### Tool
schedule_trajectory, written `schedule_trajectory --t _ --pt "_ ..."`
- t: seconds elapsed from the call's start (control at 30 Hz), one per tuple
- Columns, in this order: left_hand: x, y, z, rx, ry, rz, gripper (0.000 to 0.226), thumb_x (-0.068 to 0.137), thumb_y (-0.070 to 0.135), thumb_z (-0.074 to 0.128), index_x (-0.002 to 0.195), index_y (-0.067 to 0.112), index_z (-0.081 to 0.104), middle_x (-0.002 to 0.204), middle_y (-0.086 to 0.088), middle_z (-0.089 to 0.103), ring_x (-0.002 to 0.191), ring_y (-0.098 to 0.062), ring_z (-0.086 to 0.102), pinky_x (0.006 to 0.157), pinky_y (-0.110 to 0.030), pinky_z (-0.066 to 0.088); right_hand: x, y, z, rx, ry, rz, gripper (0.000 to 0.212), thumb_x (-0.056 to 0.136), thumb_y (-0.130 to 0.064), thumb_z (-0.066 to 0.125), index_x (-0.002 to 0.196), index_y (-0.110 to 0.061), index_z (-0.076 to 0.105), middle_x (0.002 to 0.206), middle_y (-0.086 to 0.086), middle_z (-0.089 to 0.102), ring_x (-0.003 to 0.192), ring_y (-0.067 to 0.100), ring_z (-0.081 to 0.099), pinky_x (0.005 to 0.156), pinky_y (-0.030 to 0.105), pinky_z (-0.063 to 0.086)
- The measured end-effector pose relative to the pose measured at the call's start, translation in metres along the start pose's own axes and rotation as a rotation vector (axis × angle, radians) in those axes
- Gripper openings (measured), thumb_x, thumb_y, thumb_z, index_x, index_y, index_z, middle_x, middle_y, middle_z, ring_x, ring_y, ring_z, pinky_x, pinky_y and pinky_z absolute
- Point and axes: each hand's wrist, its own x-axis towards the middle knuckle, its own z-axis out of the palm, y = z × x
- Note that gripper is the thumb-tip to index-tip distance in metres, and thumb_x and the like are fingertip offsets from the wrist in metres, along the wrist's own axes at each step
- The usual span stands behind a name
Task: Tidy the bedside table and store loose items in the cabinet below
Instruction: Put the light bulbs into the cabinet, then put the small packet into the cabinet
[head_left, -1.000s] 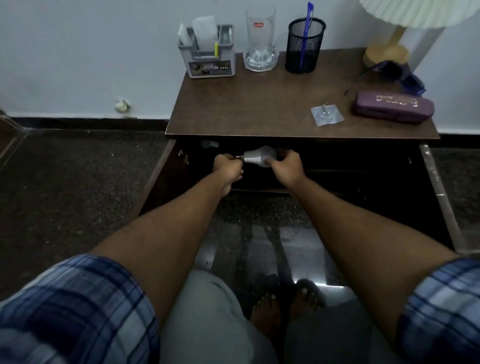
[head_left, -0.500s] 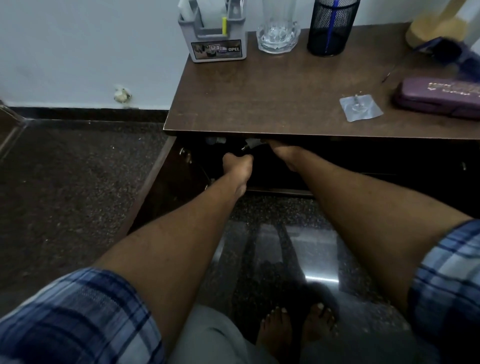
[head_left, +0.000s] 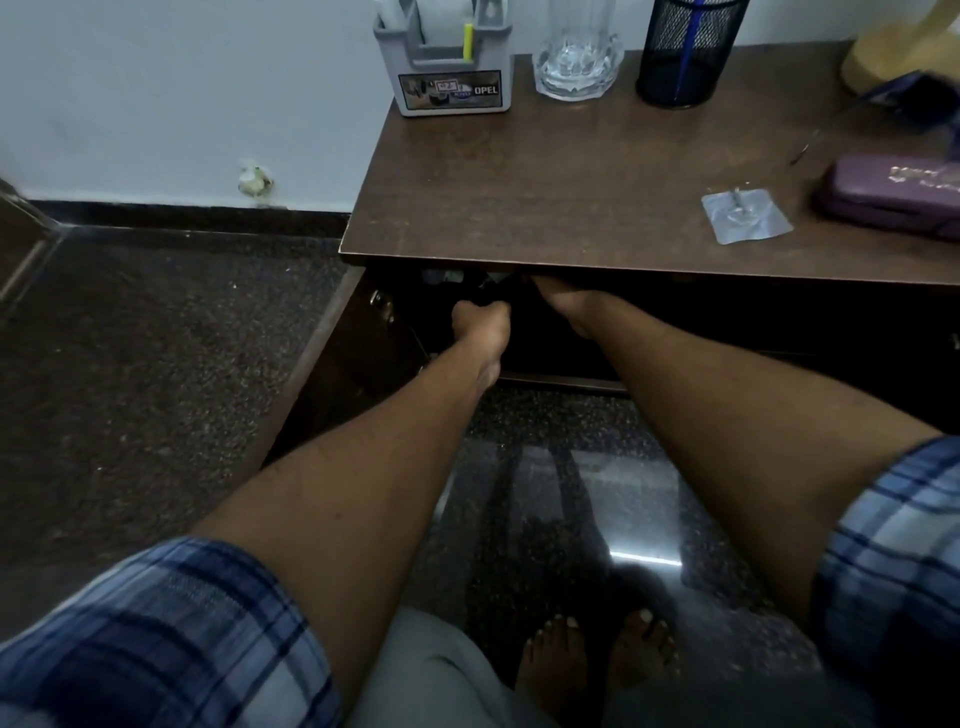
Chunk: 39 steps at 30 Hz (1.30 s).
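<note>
The brown bedside table (head_left: 571, 197) stands over an open, dark cabinet (head_left: 727, 332). Both my arms reach into the cabinet just under the tabletop's front edge. My left hand (head_left: 480, 318) is curled into a fist. My right hand (head_left: 563, 301) has its fingertips hidden by the tabletop. Between the two hands only a pale sliver of the light bulb (head_left: 492, 280) shows; the rest is hidden in the dark. On the tabletop lie a clear square packet (head_left: 748, 215) and a purple case (head_left: 893, 195).
Along the table's back stand a grey organiser (head_left: 447, 78), a glass (head_left: 576, 57) and a black mesh pen holder (head_left: 680, 57). Sunglasses (head_left: 914, 98) and a lamp base (head_left: 883, 57) sit at the far right. The left cabinet door (head_left: 332, 364) is swung outward. My bare feet (head_left: 597, 660) stand on the polished floor.
Both hands have carried the light bulb from in front of the cabinet up and inward, under the tabletop, so it is nearly hidden. My head has moved closer and lower.
</note>
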Motion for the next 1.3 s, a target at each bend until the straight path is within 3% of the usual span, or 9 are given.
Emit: schedule_trajectory --t 0.13,0.37,0.5,0.6,0.7,0.83,1.0,1.17,1.3 --pt "-0.004 0.002 -0.003 0.019 -0.008 -0.005 0.036 0.089 0.009 0.058 0.123 -0.003 0.061 0.118 -0.02 0.069 0.107 -0.034 0.068 0.093 -0.045 0.059 -0.011 0.007 -0.004 0.042 0.019 -0.015 0.043 0.103 -0.041 0.048 0.138 -0.016 0.057 0.145 0.009 0.054 0.121 0.018 0.054 0.101 0.029 0.04" --pt "-0.017 0.01 -0.008 0.027 -0.022 -0.004 0.034 0.089 0.014 0.06 0.12 0.001 0.06 0.114 -0.017 0.068 0.104 -0.033 0.068 0.093 -0.045 0.06 -0.032 0.02 -0.013 0.084 0.181 0.019 0.041 0.095 -0.032 0.064 0.13 -0.011 0.066 0.133 0.01 0.065 0.12 0.023 0.062 0.1 0.029 0.048" --pt "-0.025 0.017 -0.008 -0.014 -0.067 -0.005 0.03 0.091 0.017 0.059 0.118 0.004 0.062 0.109 -0.014 0.069 0.1 -0.03 0.068 0.093 -0.045 0.06 -0.048 0.022 -0.018 0.081 0.159 0.013 0.04 0.096 -0.03 0.065 0.124 -0.002 0.067 0.121 0.016 0.07 0.108 0.027 0.068 0.097 0.036 0.054" --pt "-0.038 0.022 -0.009 -0.073 -0.132 -0.041 0.012 0.097 0.019 0.054 0.101 0.012 0.063 0.09 -0.004 0.067 0.079 -0.021 0.065 0.083 -0.037 0.058 -0.068 0.018 -0.023 0.078 0.156 -0.068 0.034 0.096 -0.027 0.066 0.12 -0.003 0.069 0.114 0.014 0.073 0.098 0.023 0.069 0.084 0.033 0.055" --pt "-0.057 0.026 -0.011 -0.093 -0.18 -0.059 0.017 0.101 0.02 0.051 0.084 0.02 0.055 0.08 0.0 0.059 0.071 -0.016 0.059 0.071 -0.032 0.052 -0.092 0.009 -0.026 0.086 0.124 -0.136 0.028 0.097 -0.022 0.065 0.119 -0.005 0.07 0.109 0.013 0.073 0.093 0.022 0.068 0.076 0.031 0.053" --pt "-0.08 0.033 -0.013 -0.088 -0.229 -0.046 0.02 0.103 0.019 0.047 0.086 0.022 0.056 0.085 -0.001 0.06 0.077 -0.018 0.059 0.081 -0.036 0.051 -0.121 -0.002 -0.037 0.047 0.116 -0.158 0.015 0.098 -0.023 0.065 0.109 -0.014 0.064 0.09 0.005 0.067 0.072 0.013 0.061 0.059 0.028 0.051" --pt "-0.109 0.042 -0.017 -0.053 -0.273 0.003 0.012 0.104 0.021 0.048 0.108 0.017 0.06 0.105 -0.006 0.065 0.101 -0.026 0.065 0.083 -0.037 0.053 -0.153 -0.008 -0.057 -0.006 0.092 -0.127 0.032 0.099 -0.028 0.063 0.12 -0.005 0.064 0.099 0.011 0.066 0.083 0.024 0.062 0.068 0.033 0.052" --pt "-0.141 0.049 -0.016 -0.017 -0.309 0.091 0.013 0.104 0.022 0.049 0.098 0.019 0.06 0.09 -0.003 0.065 0.08 -0.018 0.064 0.07 -0.03 0.053 -0.181 -0.013 -0.077 0.007 0.111 -0.159 0.027 0.098 -0.025 0.063 0.113 -0.002 0.067 0.094 0.012 0.067 0.073 0.018 0.06 0.063 0.028 0.05" --pt "-0.16 0.057 -0.01 0.029 -0.319 0.185 0.013 0.104 0.02 0.051 0.104 0.016 0.063 0.085 -0.001 0.066 0.07 -0.013 0.061 0.063 -0.026 0.051 -0.197 -0.019 -0.098 0.024 0.183 -0.198 0.025 0.097 -0.022 0.065 0.11 0.0 0.068 0.092 0.013 0.07 0.07 0.016 0.061 0.059 0.023 0.049"
